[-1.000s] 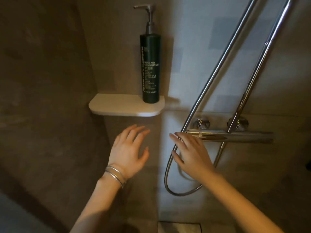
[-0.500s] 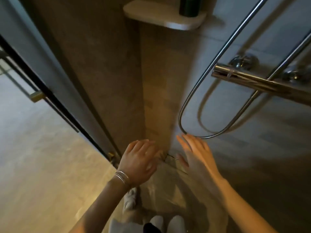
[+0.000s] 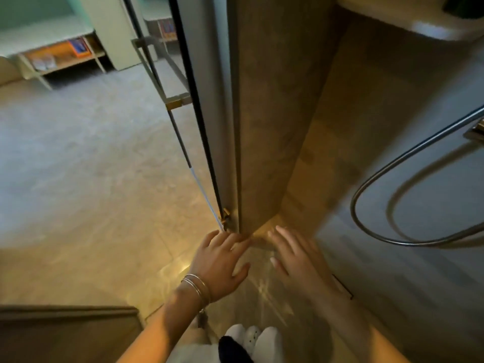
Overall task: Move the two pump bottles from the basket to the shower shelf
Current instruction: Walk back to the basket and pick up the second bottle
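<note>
Brown tiled wall [image 3: 269, 100], pale stone floor [image 3: 86, 179], glass door [image 3: 183, 74], low bench [image 3: 60, 58]

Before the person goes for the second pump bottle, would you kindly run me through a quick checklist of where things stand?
1. Left hand free: ok, open and holding nothing.
2. Right hand free: ok, fingers spread, holding nothing.
3. One bottle on the shower shelf: cannot tell; only a dark base shows at the top edge.
4. Basket and second bottle located: not ok, neither is in view.
5. Way out past the glass door: ok, the floor beyond looks open.
6. Shower hose clear of the hands: ok, it loops off to the right, apart from both.
</note>
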Available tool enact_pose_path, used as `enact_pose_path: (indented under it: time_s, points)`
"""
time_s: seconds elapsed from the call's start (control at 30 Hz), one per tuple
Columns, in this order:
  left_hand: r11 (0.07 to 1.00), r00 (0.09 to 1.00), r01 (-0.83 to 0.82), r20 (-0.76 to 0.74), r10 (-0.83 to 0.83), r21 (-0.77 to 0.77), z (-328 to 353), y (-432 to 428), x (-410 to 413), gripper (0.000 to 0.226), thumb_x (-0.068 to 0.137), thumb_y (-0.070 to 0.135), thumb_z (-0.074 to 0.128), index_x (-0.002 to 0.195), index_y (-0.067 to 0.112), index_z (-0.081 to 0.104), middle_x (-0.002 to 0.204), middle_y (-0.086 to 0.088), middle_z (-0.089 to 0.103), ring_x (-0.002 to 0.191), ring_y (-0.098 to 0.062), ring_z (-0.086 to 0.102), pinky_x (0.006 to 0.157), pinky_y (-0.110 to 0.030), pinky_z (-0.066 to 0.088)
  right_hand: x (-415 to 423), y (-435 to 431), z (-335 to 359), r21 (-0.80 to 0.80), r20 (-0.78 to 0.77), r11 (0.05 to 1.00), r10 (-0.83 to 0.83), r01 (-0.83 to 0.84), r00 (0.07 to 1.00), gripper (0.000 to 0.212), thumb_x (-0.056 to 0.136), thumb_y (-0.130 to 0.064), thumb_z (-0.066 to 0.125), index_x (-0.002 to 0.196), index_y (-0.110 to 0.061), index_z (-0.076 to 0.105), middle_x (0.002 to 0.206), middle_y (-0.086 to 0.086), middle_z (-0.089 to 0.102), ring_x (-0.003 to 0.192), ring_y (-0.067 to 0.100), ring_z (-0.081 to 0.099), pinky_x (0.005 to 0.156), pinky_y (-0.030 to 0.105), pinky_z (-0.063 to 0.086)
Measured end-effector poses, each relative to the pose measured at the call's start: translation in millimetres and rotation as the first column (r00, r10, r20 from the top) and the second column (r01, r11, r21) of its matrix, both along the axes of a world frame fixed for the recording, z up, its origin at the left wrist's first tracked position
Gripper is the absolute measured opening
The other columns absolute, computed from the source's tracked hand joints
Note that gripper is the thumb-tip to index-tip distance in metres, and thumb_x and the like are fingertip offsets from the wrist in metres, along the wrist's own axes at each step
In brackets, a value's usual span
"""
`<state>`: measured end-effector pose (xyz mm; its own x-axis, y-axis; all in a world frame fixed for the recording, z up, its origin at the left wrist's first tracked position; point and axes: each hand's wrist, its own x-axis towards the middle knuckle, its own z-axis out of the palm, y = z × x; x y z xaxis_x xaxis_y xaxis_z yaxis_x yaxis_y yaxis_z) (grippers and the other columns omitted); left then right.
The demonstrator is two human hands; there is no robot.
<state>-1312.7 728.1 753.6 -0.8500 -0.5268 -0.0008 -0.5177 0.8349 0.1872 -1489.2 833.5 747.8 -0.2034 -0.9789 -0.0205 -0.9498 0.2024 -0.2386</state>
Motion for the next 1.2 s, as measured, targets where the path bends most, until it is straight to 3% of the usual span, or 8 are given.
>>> enact_pose_path:
  time_s: [0.17,0.3,0.6,0.73,0.9,1.2]
  points:
    - [0.992,0.992,-0.124,-0.008,0.125,0.034,-6.4,-22.5,48.0,0.043,0.08,0.047,0.043,0.114,0.029,0.063,0.104,0.006,0.065,0.092,-0.017,0.062,0.084,-0.038,0.048,30.1,-44.2,-9.4,0.061,0.005,0.989,0.136,-0.136,0.991,0.045,0.088,-0.041,0.035,0.127,-0.024,0.049,0.123,0.0,0.06,0.113,0.018,0.057,0.087,0.038,0.048]
    - [0.976,0.976,-0.218,0.003,0.218,0.019,-7.6,-53.6,82.9,0.044,0.083,0.049,0.041,0.116,0.029,0.062,0.106,0.006,0.066,0.095,-0.017,0.062,0.086,-0.038,0.048,59.5,-89.9,-2.6,0.058,-0.021,0.97,0.237,-0.235,0.971,0.043,0.084,-0.039,0.038,0.12,-0.025,0.057,0.116,-0.004,0.064,0.107,0.014,0.06,0.083,0.031,0.049]
    - [0.927,0.925,-0.374,-0.073,0.373,-0.012,5.3,-142.5,170.9,0.046,0.086,0.047,0.039,0.119,0.024,0.061,0.108,0.003,0.065,0.099,-0.02,0.06,0.091,-0.04,0.044,146.0,-208.0,23.0,-0.053,-0.052,0.901,0.429,-0.431,0.902,0.043,0.086,-0.042,0.037,0.116,-0.021,0.06,0.114,-0.003,0.066,0.105,0.015,0.062,0.084,0.033,0.051]
    - [0.904,0.899,-0.428,-0.108,0.424,-0.014,6.7,-167.0,215.7,0.046,0.087,0.046,0.038,0.122,0.023,0.058,0.113,0.003,0.063,0.105,-0.02,0.057,0.095,-0.04,0.041,185.0,-248.4,30.2,-0.125,-0.073,0.873,0.467,-0.472,0.881,0.042,0.085,-0.04,0.053,0.121,-0.019,0.057,0.118,-0.001,0.064,0.107,0.017,0.061,0.087,0.032,0.048]
    - [0.839,0.833,-0.543,-0.117,0.54,0.006,2.1,-177.5,270.7,0.046,0.088,0.045,0.039,0.126,0.023,0.054,0.121,-0.001,0.06,0.112,-0.023,0.055,0.097,-0.042,0.039,231.4,-290.0,20.0,-0.116,-0.07,0.811,0.569,-0.574,0.819,0.048,0.09,-0.041,0.039,0.132,-0.017,0.047,0.132,0.002,0.055,0.12,0.019,0.051,0.098,0.035,0.041]
    - [0.71,0.708,-0.698,-0.063,0.704,0.093,-19.2,-175.7,322.8,0.047,0.089,0.046,0.037,0.126,0.022,0.054,0.123,-0.002,0.06,0.112,-0.024,0.056,0.096,-0.045,0.043,283.8,-333.8,2.7,-0.032,-0.048,0.688,0.724,-0.725,0.688,0.048,0.09,-0.04,0.037,0.132,-0.019,0.046,0.132,0.005,0.055,0.12,0.021,0.051,0.098,0.037,0.041]
